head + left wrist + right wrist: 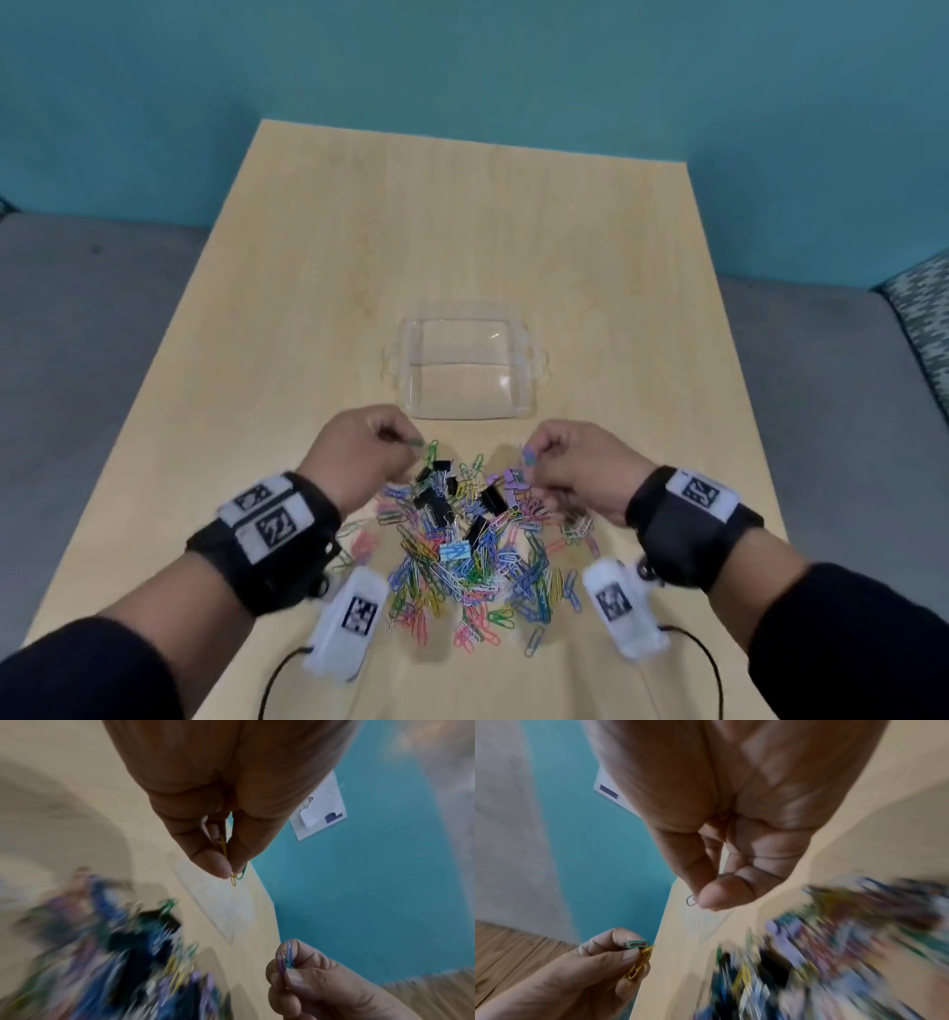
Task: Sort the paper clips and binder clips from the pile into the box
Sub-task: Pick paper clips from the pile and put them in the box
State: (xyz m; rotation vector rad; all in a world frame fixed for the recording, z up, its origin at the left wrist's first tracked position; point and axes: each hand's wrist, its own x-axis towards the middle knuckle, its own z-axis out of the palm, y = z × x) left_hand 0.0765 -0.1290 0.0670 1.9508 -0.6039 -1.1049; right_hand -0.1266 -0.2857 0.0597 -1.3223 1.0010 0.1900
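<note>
A pile of coloured paper clips and black binder clips (462, 539) lies on the wooden table, near its front edge. Just beyond it stands a clear plastic box (464, 367) with two compartments, both bare. My left hand (369, 447) hovers over the pile's far left corner and pinches yellow and green paper clips (235, 877), which also show in the right wrist view (639, 953). My right hand (560, 462) hovers over the pile's far right corner, pinching purple and blue paper clips (286, 958); a grey clip (691, 900) peeks past its thumb.
The light wooden table (462, 231) has bare surface behind and beside the box. Grey floor lies on both sides, a teal wall behind. White sensor units with cables (349, 627) hang under both wrists above the pile's near edge.
</note>
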